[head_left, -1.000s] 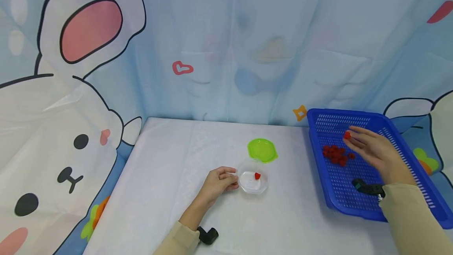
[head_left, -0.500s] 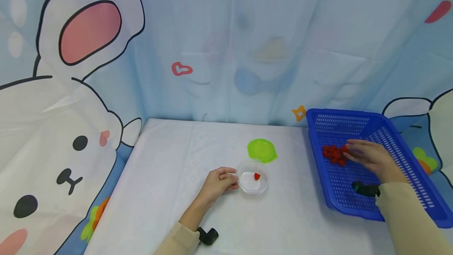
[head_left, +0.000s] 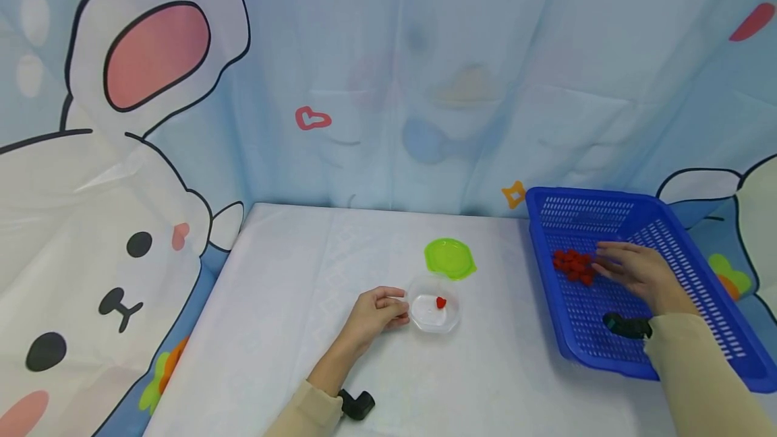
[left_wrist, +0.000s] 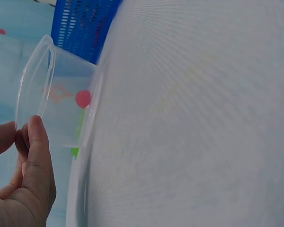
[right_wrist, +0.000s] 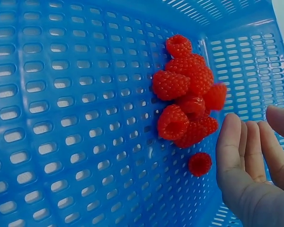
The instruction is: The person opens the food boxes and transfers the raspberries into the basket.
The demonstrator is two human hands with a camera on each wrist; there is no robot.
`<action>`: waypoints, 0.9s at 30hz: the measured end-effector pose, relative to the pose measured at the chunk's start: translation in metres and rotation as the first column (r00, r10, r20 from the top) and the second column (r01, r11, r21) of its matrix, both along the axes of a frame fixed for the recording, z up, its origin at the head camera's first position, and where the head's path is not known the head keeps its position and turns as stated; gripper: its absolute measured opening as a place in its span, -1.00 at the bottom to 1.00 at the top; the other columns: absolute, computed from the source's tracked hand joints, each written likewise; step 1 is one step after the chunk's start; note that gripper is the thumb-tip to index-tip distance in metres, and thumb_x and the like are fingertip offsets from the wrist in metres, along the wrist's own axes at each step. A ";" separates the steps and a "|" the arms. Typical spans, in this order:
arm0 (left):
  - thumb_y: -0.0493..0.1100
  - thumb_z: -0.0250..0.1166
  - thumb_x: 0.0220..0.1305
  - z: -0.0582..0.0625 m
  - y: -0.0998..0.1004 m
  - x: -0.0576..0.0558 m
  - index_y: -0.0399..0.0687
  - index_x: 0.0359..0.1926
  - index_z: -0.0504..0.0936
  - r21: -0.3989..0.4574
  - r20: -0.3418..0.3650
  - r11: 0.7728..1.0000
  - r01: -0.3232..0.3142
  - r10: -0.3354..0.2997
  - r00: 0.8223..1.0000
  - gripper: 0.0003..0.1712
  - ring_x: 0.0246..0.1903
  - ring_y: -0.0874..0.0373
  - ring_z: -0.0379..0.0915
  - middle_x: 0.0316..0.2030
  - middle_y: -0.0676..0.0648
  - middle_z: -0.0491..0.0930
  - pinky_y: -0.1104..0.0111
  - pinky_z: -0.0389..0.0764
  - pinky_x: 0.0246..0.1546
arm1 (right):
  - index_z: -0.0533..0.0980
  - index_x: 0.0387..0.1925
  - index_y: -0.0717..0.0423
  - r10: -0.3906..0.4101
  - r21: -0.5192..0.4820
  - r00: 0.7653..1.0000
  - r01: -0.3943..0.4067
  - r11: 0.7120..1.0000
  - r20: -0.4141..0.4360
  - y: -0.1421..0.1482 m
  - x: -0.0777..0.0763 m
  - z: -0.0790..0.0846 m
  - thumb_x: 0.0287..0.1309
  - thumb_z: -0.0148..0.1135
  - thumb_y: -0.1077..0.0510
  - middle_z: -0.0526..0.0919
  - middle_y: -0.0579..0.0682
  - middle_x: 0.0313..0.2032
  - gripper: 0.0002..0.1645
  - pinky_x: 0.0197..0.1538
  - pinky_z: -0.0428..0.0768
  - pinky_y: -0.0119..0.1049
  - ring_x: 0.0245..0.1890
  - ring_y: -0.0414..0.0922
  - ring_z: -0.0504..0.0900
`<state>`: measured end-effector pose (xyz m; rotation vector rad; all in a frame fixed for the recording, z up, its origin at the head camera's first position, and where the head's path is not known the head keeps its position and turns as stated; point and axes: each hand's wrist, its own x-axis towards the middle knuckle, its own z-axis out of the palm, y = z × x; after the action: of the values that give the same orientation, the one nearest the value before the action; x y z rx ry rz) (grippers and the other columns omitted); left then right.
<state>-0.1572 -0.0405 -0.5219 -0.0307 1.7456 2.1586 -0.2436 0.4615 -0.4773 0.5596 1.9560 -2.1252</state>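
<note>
My left hand (head_left: 379, 310) pinches the rim of a clear plastic container (left_wrist: 61, 118) between thumb and fingers. Inside that container lies one raspberry (head_left: 441, 302), red through the wall in the left wrist view. Over in the blue basket (right_wrist: 75, 109), my right hand (head_left: 637, 274) hovers beside a cluster of raspberries (right_wrist: 189, 80), its thumb apart from the straight fingers and nothing held between them. One raspberry (right_wrist: 215, 97), slightly blurred, is at the cluster's edge near the fingertips. Another raspberry (right_wrist: 199, 164) sits alone below the cluster.
A green lid (head_left: 450, 258) lies just behind the clear container on the white tabletop (head_left: 291, 275). The basket's raised walls surround the right hand. A cartoon-printed curtain (head_left: 388, 86) hangs behind the table.
The right hand has lowered to the cluster with a raspberry and let go of it, then drawn slightly back. The left hand and the container stay where they were.
</note>
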 end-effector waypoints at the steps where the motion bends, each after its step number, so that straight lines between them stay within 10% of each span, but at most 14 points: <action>1: -0.37 0.32 0.33 0.000 0.000 0.000 -0.40 0.10 0.54 0.000 0.001 1.000 -0.001 0.001 1.000 -0.65 -0.31 0.13 0.66 -0.26 -0.20 0.68 0.27 0.72 -0.14 | 0.62 -0.29 -0.11 -0.009 -0.016 1.000 0.009 1.000 -0.003 0.000 0.000 0.000 0.33 0.26 0.30 0.64 -0.26 -0.35 -0.80 -0.09 0.73 -0.18 -0.33 -0.23 0.68; 14: -0.38 0.32 0.31 -0.003 0.001 -0.001 -0.40 0.08 0.55 -0.002 -0.009 1.000 -0.008 0.008 1.000 -0.66 -0.32 0.13 0.65 -0.27 -0.21 0.68 0.28 0.73 -0.17 | 0.65 -0.07 -0.05 0.115 -0.102 0.982 -0.132 0.986 -0.152 -0.027 0.006 0.032 0.35 0.24 0.27 0.67 -0.20 -0.16 -0.79 -0.04 0.71 -0.24 -0.17 -0.20 0.70; 27: -0.37 0.32 0.32 -0.002 0.000 0.001 -0.43 0.11 0.53 -0.001 -0.002 1.000 -0.004 0.004 1.000 -0.63 -0.31 0.13 0.64 -0.27 -0.21 0.67 0.27 0.73 -0.15 | 0.37 0.28 0.28 0.431 0.253 0.868 -0.371 0.893 -0.247 -0.113 0.024 0.084 0.40 0.22 0.12 0.54 -0.11 0.06 -0.47 0.03 0.67 -0.29 0.00 -0.23 0.63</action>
<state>-0.1564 -0.0401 -0.5236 -0.0322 1.7493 2.1611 -0.2201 0.3488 -0.3930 -0.1564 2.2155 -1.8417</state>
